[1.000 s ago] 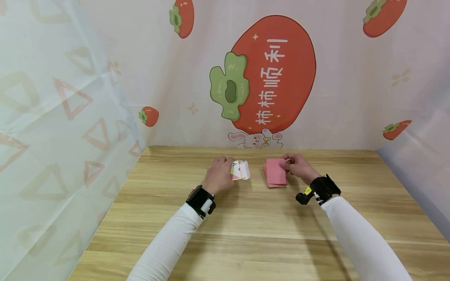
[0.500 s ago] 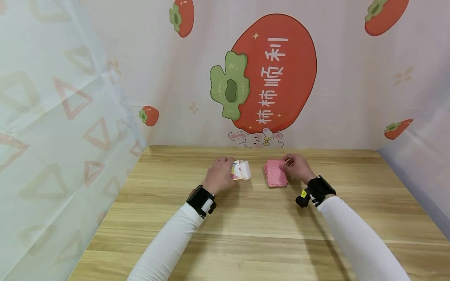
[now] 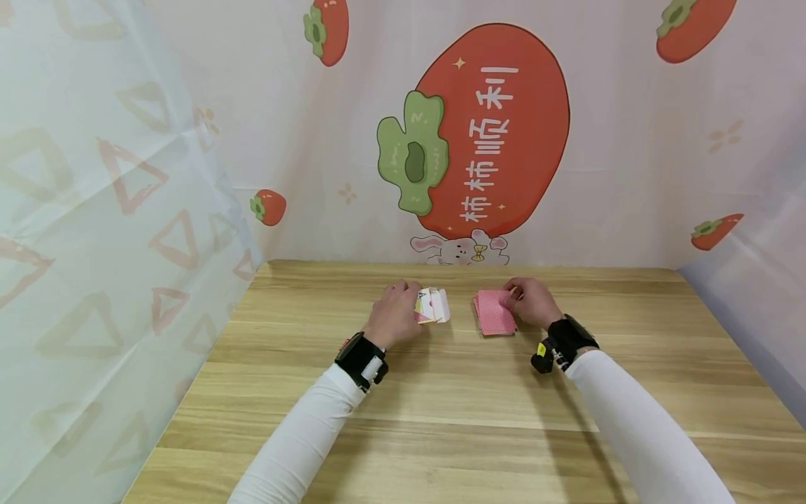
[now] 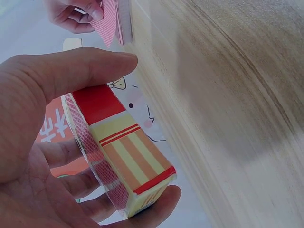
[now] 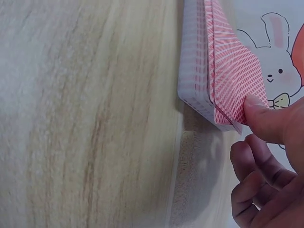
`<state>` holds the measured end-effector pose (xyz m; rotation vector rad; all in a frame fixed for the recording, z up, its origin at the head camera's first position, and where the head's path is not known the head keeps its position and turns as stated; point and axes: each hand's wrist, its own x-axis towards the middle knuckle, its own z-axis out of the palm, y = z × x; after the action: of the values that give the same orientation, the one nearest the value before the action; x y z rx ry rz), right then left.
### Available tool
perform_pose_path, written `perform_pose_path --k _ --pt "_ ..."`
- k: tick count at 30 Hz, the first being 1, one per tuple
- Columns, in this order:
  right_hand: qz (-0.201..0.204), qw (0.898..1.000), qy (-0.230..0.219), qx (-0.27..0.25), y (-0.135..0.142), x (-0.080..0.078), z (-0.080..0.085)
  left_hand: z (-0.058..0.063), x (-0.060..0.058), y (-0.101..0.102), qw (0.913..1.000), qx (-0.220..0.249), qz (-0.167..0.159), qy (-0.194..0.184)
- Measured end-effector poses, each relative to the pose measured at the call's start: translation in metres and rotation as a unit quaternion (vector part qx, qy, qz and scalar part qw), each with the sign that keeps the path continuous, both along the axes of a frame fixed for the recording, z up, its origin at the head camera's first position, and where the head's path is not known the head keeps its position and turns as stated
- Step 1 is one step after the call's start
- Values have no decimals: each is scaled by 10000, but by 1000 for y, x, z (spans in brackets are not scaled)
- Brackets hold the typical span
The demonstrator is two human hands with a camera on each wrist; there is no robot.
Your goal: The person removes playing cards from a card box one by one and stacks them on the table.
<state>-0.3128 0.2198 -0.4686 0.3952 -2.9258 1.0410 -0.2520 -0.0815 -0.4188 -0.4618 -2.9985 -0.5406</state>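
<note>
In the head view my left hand [image 3: 393, 315] holds a playing card box [image 3: 430, 306] whose white flap stands open to the right. The left wrist view shows the thumb along one side of this red, cream and orange-striped box [image 4: 128, 147], the fingers around the other. To its right lies a deck of playing cards [image 3: 493, 315], backs up, with a red-and-white pattern. My right hand [image 3: 532, 302] is at the deck's far right corner. Its thumb [image 5: 259, 111] and fingers pinch a corner of the topmost card [image 5: 240, 71], which bends up from the deck [image 5: 194, 61].
Both hands work near the far edge of a wooden table [image 3: 441, 434]. Behind it hangs a white curtain [image 3: 327, 140] printed with persimmons and a rabbit. Another patterned curtain [image 3: 82, 231] runs along the left side.
My right wrist has shifted slightly left, and the top card has slid a little toward me over the deck. The left hand and the card box have stayed in place.
</note>
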Motion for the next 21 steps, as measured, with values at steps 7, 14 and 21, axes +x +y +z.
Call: perform_pose_path --k 7,14,21 --pt "-35 9998 32 178 -1 -2 -2 -1 0 -1 10000 17 8 -4" --pt "-130 9992 135 350 -2 -1 -3 -3 -2 0 10000 -31 3 -38" --pt "-190 9991 85 370 -2 0 -4 -4 -2 0 10000 -8 17 -62"
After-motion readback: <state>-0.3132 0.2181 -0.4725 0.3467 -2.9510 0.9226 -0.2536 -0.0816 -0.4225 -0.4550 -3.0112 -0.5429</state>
